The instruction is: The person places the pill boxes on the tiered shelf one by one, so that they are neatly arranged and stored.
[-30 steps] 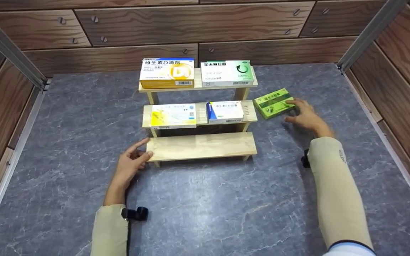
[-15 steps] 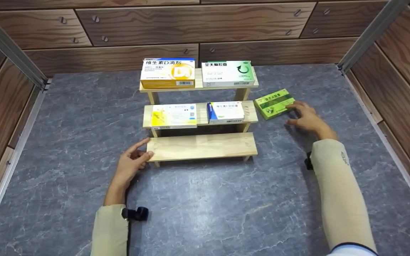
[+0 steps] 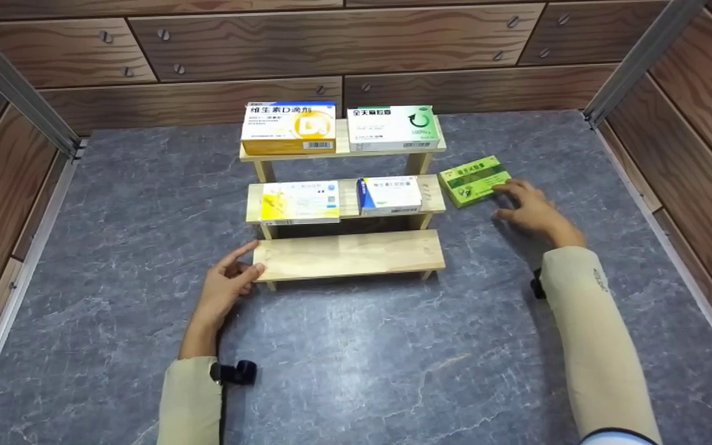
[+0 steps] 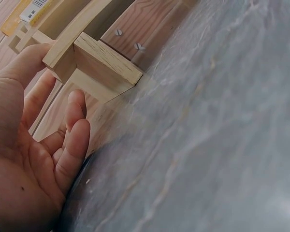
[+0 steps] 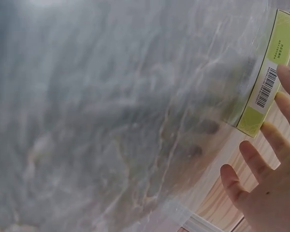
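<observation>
A three-step wooden display shelf [image 3: 350, 254] stands on the grey marbled surface. At the left end of its lowest step, my left hand [image 3: 223, 287] pinches the board between thumb and index finger. The left wrist view shows the remaining fingers of that left hand [image 4: 34, 159] bent loosely below the step [image 4: 94, 63]. A green medicine box [image 3: 474, 180] lies flat and angled to the shelf's right. Over its near right corner is my right hand [image 3: 535, 213], fingers spread. In the right wrist view, fingertips meet the edge of the green box [image 5: 268, 82] without curling round it.
On the top step sit an orange-and-white vitamin D box [image 3: 289, 128] and a white-and-green box [image 3: 391, 128]. The middle step carries a yellow-and-white box [image 3: 300, 201] and a blue-and-white box [image 3: 389, 194]. Wood-patterned walls [image 3: 331, 46] enclose the back and sides.
My right forearm has shifted slightly right and toward me, its fingertips staying at the green box. The left hand keeps its hold, and the boxes remain in place.
</observation>
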### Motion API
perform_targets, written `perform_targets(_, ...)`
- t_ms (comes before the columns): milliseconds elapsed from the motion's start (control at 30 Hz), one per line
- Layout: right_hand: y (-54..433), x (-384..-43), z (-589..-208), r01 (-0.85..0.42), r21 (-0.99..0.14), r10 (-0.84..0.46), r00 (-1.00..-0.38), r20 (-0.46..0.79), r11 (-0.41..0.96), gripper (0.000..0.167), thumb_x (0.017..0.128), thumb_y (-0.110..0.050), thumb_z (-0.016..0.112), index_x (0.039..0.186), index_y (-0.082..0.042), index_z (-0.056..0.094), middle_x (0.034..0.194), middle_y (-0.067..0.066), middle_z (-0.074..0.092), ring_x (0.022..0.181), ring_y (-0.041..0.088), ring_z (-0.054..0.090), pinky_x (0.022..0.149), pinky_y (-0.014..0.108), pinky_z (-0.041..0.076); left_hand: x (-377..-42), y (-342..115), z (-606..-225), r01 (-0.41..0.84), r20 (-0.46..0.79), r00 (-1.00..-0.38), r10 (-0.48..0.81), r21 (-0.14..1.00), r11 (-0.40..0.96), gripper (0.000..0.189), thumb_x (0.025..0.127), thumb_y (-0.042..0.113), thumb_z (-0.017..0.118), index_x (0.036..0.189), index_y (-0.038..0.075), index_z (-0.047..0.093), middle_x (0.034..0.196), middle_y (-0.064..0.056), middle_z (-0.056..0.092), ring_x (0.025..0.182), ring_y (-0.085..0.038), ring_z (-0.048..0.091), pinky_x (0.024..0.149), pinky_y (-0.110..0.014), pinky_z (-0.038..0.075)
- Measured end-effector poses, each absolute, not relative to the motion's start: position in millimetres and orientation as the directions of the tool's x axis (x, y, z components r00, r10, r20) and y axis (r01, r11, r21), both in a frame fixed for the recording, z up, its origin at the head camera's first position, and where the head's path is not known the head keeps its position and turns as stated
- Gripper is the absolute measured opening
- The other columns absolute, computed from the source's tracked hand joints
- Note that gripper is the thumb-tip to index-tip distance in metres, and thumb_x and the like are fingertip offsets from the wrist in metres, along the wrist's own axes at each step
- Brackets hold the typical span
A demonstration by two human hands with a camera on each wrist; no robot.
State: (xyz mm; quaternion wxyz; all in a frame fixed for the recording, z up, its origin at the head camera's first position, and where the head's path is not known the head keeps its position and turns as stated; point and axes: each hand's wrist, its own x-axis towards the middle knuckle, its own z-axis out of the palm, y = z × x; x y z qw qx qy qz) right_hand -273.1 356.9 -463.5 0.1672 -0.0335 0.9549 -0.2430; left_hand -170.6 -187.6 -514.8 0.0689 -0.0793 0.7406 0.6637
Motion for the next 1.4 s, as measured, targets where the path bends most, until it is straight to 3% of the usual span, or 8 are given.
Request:
perform_targets(433,350,-252,-460,-0.038,-0.382,-0.170,-0.932,-0.320,0.924,0.059,0.095,-0.030,0.058,0.147,-0.008,0.039,0.155,0.026,0.015,0.139,0.059,0.006,0.103,0.076,0.006,-169,-188,-513,-0.206,-0.205,-0.979,-0.014,0.973,0.107,0.050,0.087,0.021,0.074,0.135,0.018,0.058,0.079,0.004,0.065,0.064,-0.011,0.052,0.061,-0.022,0.046)
perform_targets(733,356,-260,-462,-0.024,-0.482,-0.130,-0.974,-0.187,0.876,0.055,0.093,-0.017,0.060,0.142,-0.001,0.041,0.146,0.029,0.034,0.134,0.050,0.026,0.106,0.068,0.014,-170,-189,-515,-0.216,-0.215,-0.976,-0.023,0.969,0.118,0.052,0.087,0.019,0.073,0.136,0.017,0.057,0.079,0.002,0.063,0.063,-0.012,0.053,0.061,-0.023,0.047)
perform_targets(1067,364,-281,-458,0.063,-0.530,-0.054,-0.978,-0.202,0.846,0.075,0.087,-0.020,0.069,0.149,-0.004,0.029,0.157,0.026,0.009,0.140,0.054,0.008,0.108,0.071,0.009,-169,-189,-515,-0.207,-0.206,-0.978,-0.015,0.975,0.084,0.049,0.088,0.016,0.072,0.135,0.016,0.058,0.081,-0.001,0.057,0.063,-0.011,0.050,0.060,-0.022,0.045)
perform_targets(1400,363,-295,-459,0.086,-0.504,-0.063,-0.960,-0.272,0.859,0.083,0.087,-0.027,0.070,0.153,-0.009,0.022,0.158,0.026,0.004,0.142,0.053,0.005,0.110,0.069,0.013,-170,-188,-515,-0.213,-0.212,-0.977,-0.020,0.973,0.091,0.050,0.088,0.016,0.072,0.136,0.016,0.057,0.083,0.000,0.058,0.064,-0.011,0.050,0.060,-0.022,0.045)
